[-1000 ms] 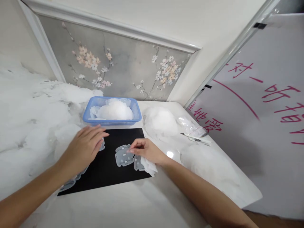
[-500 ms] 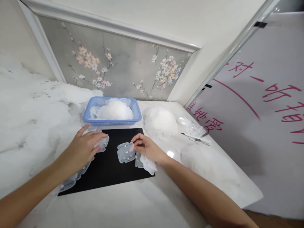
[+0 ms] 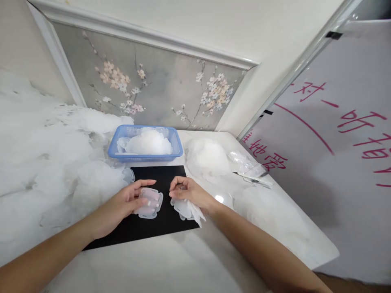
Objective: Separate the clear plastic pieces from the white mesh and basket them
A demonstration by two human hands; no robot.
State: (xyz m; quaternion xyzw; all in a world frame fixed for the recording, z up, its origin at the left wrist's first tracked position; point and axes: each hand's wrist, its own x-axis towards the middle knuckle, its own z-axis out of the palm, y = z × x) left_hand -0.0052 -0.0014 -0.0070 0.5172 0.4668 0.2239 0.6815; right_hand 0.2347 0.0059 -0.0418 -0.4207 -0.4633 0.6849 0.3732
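Observation:
My left hand [image 3: 120,207] is closed on one thin translucent plastic sheet [image 3: 155,208] with notched, rounded edges, thumb in front and fingers behind. The sheet is over a black mat [image 3: 165,230]. To its right, my right hand [image 3: 194,193] has its fingers curled, with a small bunch of similar translucent sheets [image 3: 183,208] fanned out under the thumb and palm. Its fingertips are pinched, and whether a single sheet lies between them is hidden.
A blue basket [image 3: 145,158] heaped with translucent sheets stands behind the mat. Large piles of sheets [image 3: 61,162] cover the left side. On the right lie another heap [image 3: 206,158] and a clear plastic bag [image 3: 244,160]. A whiteboard [image 3: 345,195] stands at the right.
My left hand has moved right and down from the mat's left side and has taken the sheet my right hand was holding out. My right hand keeps its bunch, fingers now curled in.

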